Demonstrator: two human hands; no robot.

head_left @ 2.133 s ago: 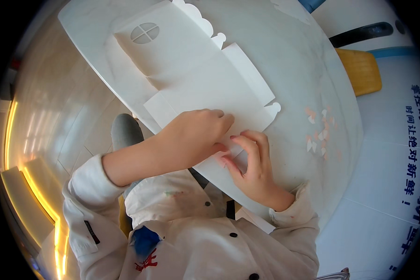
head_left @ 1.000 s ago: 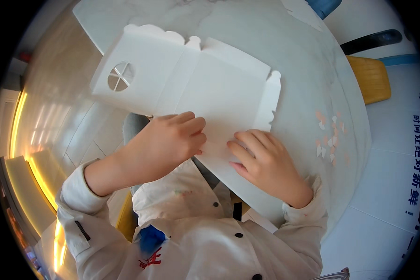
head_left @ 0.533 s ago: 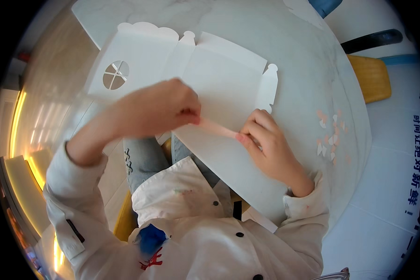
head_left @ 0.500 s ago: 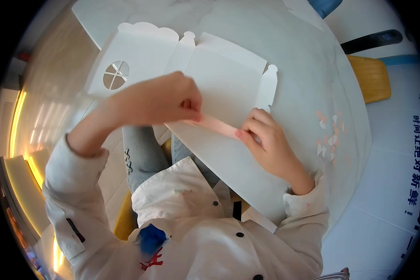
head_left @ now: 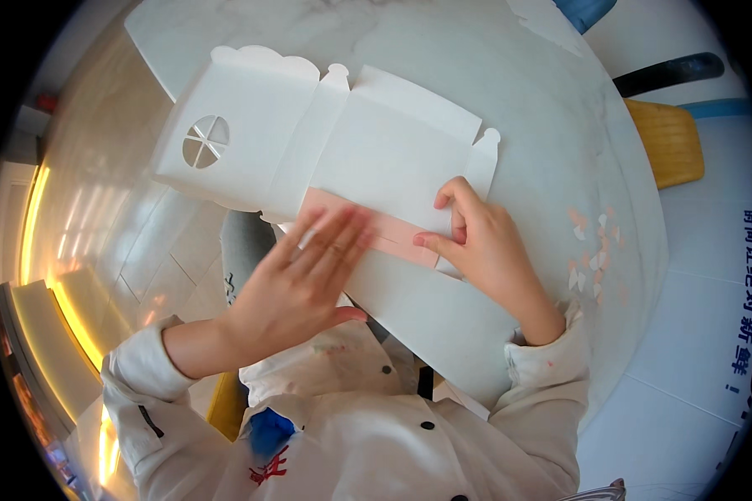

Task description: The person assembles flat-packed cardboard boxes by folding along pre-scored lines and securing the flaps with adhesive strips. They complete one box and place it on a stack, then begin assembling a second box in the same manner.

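An unfolded white cardboard cake box (head_left: 397, 150) lies on the marble-patterned table, its inner side up. It has a scalloped edge and a round window cut-out (head_left: 205, 142) at the left. Along its near edge a pink strip-shaped panel (head_left: 399, 243) is folded inward over the white base. My left hand (head_left: 288, 288) lies flat across this panel with fingers stretched out. At the panel's right end my right hand (head_left: 489, 246) grips the box corner, thumb on the pink strip and index finger curled by the side tab. Its other fingers are partly hidden.
Small pink and white paper scraps (head_left: 595, 259) lie on the table (head_left: 543, 159) to the right. Past its curved right edge are a yellow chair-like piece (head_left: 667, 142) and a black handle-shaped object (head_left: 668, 73). A blue object (head_left: 585, 12) shows at the top.
My left hand has moved down from above the pink panel and flattened onto it. The panel has gone from raised between both hands to folded over the base. My right hand stays at its right end.
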